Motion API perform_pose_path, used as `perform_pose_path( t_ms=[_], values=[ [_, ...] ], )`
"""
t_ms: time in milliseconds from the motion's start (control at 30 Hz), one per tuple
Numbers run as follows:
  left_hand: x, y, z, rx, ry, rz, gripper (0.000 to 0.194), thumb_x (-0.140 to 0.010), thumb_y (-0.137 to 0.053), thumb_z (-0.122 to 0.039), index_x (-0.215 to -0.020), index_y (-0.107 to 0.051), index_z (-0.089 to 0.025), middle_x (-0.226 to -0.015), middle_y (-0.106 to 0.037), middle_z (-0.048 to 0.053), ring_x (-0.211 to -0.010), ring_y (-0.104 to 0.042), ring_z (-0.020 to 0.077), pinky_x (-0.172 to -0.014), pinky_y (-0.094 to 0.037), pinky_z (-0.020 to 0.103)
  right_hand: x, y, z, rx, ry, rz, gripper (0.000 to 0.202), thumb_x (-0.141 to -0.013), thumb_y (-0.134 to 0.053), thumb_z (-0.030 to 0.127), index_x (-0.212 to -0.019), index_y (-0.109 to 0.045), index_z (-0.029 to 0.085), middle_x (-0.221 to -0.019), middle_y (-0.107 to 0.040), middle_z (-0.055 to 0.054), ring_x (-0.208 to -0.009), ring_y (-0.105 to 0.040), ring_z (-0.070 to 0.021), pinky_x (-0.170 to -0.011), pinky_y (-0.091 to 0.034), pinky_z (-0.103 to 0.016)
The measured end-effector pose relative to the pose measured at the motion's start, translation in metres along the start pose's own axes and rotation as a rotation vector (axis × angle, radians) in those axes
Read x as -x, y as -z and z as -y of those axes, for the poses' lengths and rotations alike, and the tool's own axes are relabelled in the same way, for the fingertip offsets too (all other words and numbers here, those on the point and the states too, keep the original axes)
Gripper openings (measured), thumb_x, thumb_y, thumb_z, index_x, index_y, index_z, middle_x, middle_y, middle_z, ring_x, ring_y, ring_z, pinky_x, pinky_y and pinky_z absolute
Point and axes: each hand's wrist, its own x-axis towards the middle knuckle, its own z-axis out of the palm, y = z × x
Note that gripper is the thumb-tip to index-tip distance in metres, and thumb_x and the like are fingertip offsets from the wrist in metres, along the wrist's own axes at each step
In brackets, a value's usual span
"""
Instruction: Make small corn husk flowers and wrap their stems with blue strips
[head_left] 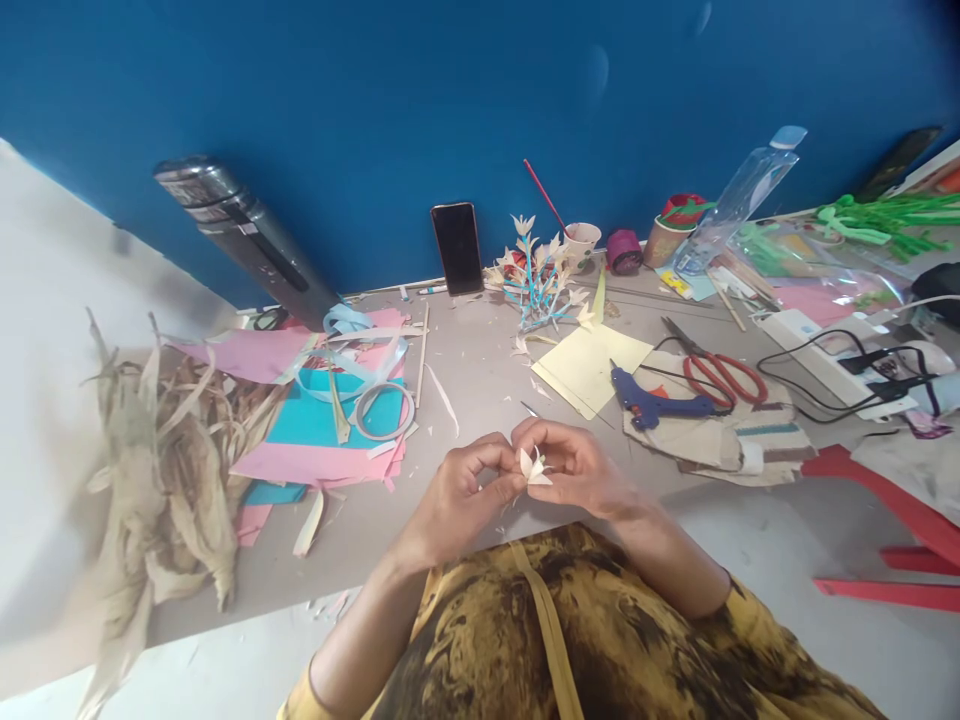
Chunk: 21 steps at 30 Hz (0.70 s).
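Note:
A small cream flower [535, 468] with pointed petals is held between my two hands, just above the table's front edge. My left hand [469, 492] pinches it from the left with thumb and forefinger. From the right, the bent fingers of my right hand [574, 468] close on the same flower. Beyond the hands stands a bunch of similar cream flowers on blue stems [536, 280]. Yellow paper squares [589, 365] lie ahead and to the right, beside a blue glue gun [660, 402] resting on a folded cloth [720, 440].
Dried husks [135, 480], pink and teal sheets [304, 405] and a tape roll [382, 411] lie left. Behind are a dark flask [255, 245] and a phone [457, 250]. Red-handled scissors [724, 375], a power strip [825, 360] and a plastic bottle [742, 205] are right.

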Motion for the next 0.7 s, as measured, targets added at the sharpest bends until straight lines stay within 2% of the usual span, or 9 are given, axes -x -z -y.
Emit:
perform_pose_path(
  t_ms=[133, 267, 433, 600, 700],
  values=[
    [-0.002, 0.003, 0.002, 0.110, 0.080, 0.092, 0.019, -0.082, -0.071, -0.033, -0.076, -0.071, -0.016, -0.083, -0.065, 0.005, -0.081, -0.056, 0.0184, -0.078, -0.041, 0.030, 0.001, 0.009, 0.000, -0.005, -0.027, 0.120, 0.025, -0.077, -0.080, 0.033, -0.089, -0.064, 0.018, -0.099, -0.054, -0.002, -0.082, -0.056, -0.0130, -0.073, -0.048, -0.025],
    [-0.002, 0.002, 0.001, 0.101, 0.144, 0.111, 0.017, -0.080, -0.072, -0.031, -0.075, -0.073, -0.015, -0.082, -0.067, 0.006, -0.079, -0.057, 0.0187, -0.077, -0.042, 0.031, 0.001, 0.013, 0.003, 0.036, -0.048, 0.165, 0.020, -0.077, -0.080, 0.030, -0.084, -0.066, 0.017, -0.102, -0.053, -0.003, -0.085, -0.057, -0.0129, -0.076, -0.049, -0.025],
    [-0.001, 0.001, -0.002, 0.017, 0.127, 0.089, 0.015, -0.080, -0.069, -0.028, -0.078, -0.075, -0.015, -0.085, -0.066, 0.006, -0.082, -0.058, 0.0185, -0.078, -0.043, 0.030, 0.002, 0.017, 0.007, 0.063, -0.113, 0.139, 0.020, -0.080, -0.078, 0.033, -0.082, -0.067, 0.016, -0.109, -0.052, -0.006, -0.088, -0.059, -0.0131, -0.078, -0.050, -0.026],
    [0.000, 0.001, -0.004, 0.082, 0.157, 0.144, 0.026, -0.081, -0.068, -0.027, -0.102, -0.077, -0.014, -0.088, -0.067, 0.007, -0.078, -0.057, 0.0167, -0.072, -0.045, 0.029, 0.004, 0.029, 0.010, 0.191, -0.066, 0.114, 0.023, -0.080, -0.079, 0.036, -0.081, -0.068, 0.015, -0.113, -0.054, -0.009, -0.087, -0.055, -0.0138, -0.072, -0.047, -0.023],
    [0.000, -0.004, -0.005, 0.037, 0.182, 0.076, 0.022, -0.083, -0.066, -0.027, -0.097, -0.079, -0.015, -0.081, -0.068, 0.005, -0.071, -0.055, 0.0151, -0.070, -0.044, 0.029, 0.005, 0.032, 0.009, 0.210, -0.073, 0.118, 0.024, -0.081, -0.078, 0.037, -0.082, -0.069, 0.016, -0.115, -0.054, -0.010, -0.085, -0.055, -0.0140, -0.070, -0.046, -0.024]
  ],
)
